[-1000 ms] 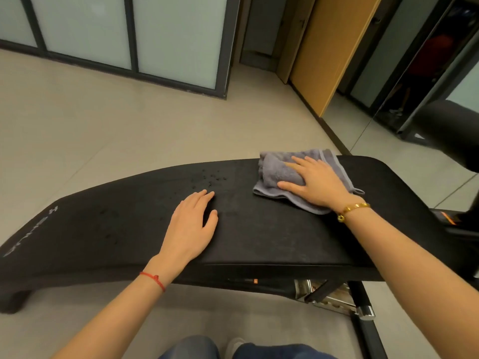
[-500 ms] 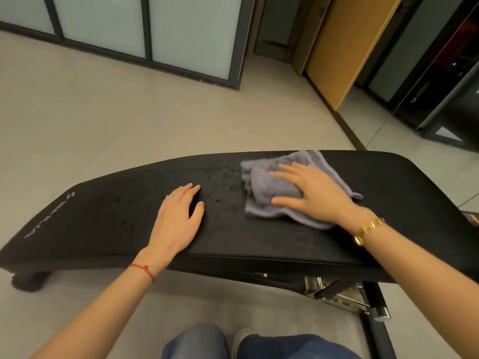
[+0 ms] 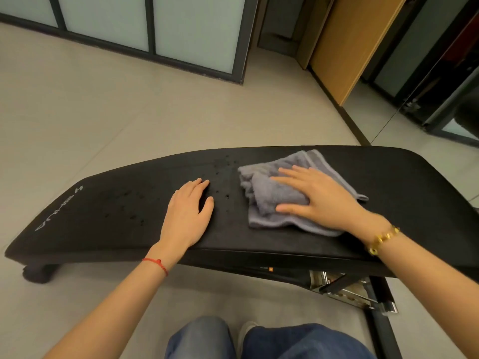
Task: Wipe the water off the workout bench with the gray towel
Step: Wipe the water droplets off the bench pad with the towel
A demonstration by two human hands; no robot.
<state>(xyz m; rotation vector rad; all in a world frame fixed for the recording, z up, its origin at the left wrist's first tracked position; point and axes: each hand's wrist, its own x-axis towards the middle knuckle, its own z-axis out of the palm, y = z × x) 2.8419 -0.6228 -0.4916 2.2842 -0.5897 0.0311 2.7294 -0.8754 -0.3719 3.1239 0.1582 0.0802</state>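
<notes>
A gym or workout room.
A padded black workout bench (image 3: 129, 203) stands on a pale tiled floor (image 3: 103, 120), with frosted glass partitions (image 3: 194, 29) at the far left and a wooden door (image 3: 350, 42) at the far right.

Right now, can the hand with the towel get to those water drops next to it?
Probably yes. The right hand presses the gray terry towel flat on the black padded workout bench, and the water drops lie just beside its edge with nothing between.
</notes>
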